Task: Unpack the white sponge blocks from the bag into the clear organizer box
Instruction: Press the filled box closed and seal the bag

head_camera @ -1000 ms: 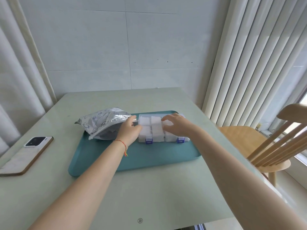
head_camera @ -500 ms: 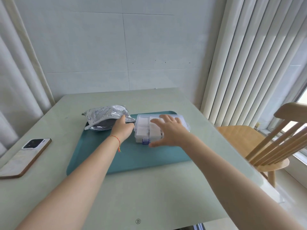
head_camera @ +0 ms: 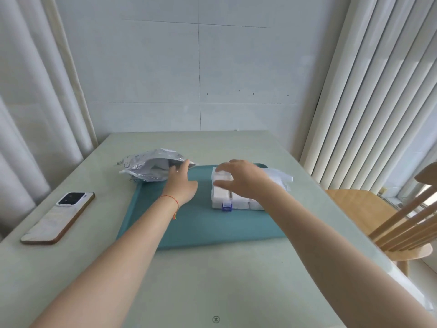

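A crinkled silver bag (head_camera: 145, 165) lies at the far left corner of the teal tray (head_camera: 201, 229), its mouth facing right. My left hand (head_camera: 181, 183) reaches to that mouth, and its straight fingers touch the bag's edge. The clear organizer box (head_camera: 223, 201) stands on the right of the tray, with white sponge blocks (head_camera: 221, 194) in its compartments and a blue latch (head_camera: 226, 206) at the front. Its clear lid (head_camera: 281, 177) hangs open behind. My right hand (head_camera: 243, 178) is spread over the top of the box with its fingers relaxed, and it hides the far blocks.
A phone (head_camera: 59, 216) lies face down on the pale green table (head_camera: 212, 280) to the left of the tray. A wooden chair (head_camera: 378, 221) stands at the table's right edge. Curtains and a wall close off the far side.
My left hand has left the box's side and moved to the bag's mouth. My right hand stays over the box, and the view has shifted a little.
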Motion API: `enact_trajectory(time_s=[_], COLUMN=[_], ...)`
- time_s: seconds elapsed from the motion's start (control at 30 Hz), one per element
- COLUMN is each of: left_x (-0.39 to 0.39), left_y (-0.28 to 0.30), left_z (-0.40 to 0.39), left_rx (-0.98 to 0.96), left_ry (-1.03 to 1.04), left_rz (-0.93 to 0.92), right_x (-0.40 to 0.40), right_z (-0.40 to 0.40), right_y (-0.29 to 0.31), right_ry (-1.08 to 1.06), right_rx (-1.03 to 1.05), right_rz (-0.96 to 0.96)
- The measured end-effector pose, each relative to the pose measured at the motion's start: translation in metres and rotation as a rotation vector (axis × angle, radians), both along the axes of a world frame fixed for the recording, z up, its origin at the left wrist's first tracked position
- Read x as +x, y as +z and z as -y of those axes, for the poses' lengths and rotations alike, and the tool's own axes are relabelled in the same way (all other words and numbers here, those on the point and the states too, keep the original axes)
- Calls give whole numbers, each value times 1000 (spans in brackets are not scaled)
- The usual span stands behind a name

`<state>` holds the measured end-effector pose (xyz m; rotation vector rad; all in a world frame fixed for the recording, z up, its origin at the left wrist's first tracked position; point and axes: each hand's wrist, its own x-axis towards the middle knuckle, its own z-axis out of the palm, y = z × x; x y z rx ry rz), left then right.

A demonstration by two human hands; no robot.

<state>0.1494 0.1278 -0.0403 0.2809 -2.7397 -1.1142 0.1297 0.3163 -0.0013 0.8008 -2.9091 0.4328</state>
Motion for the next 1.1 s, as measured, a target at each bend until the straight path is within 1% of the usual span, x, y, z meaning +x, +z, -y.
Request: enact_trajectory(time_s=[0.07,0.1,0.17,0.2,0.23,0.3,0.37,0.43,0.5,0.6,0.67,0.73,0.8,0.9,0.97,1.1], left_x=[7,10,16,17,18,19,21,22,23,23,24,25,23,20,19,16], left_y=[6,10,18,21,23,22,17,9,5,3,-1,-8,-12,-12,-14,-18], left_z=[-8,-13,-22,-26,-31,-41,-51,-57,-62,-71,-81,-90,-94,-92,-89,-86], left_rx=[-151,-201,-235,-225,-213,-224,-302,-383,-452,-646,-784,-870,-900,-887,-878,-863], left_ry=[46,90,146,118,44,-170,-347,-404,-396,-368,-312,-253,-208,-177,-166,-140], left_rz=[-49,-99,-214,-259,-290,-293,-222,-144,-138,-166,-166,-172,-174,-151,-141,-123], right_x=[1,0,-2,-3,-3,-4,-2,0,4,13,20,27,31,30,27,19], right_z=[-1,-2,-9,-14,-21,-33,-43,-49,-53,-55,-53,-50,-46,-43,-41,-37], right_y=[-6,-10,-15,-16,-17,-19,-21,-22,-22,-19,-19,-26,-35,-46,-50,-52], right_ry=[6,-1,-56,-94,-127,-193,-270,-313,-319,-340,-335,-322,-336,-339,-329,-313], right_rx=[14,-5,-127,-162,-147,-13,104,135,172,243,372,488,526,524,498,458], right_rz=[173,214,197,156,108,64,75,65,59,108,111,56,-41,-145,-173,-161])
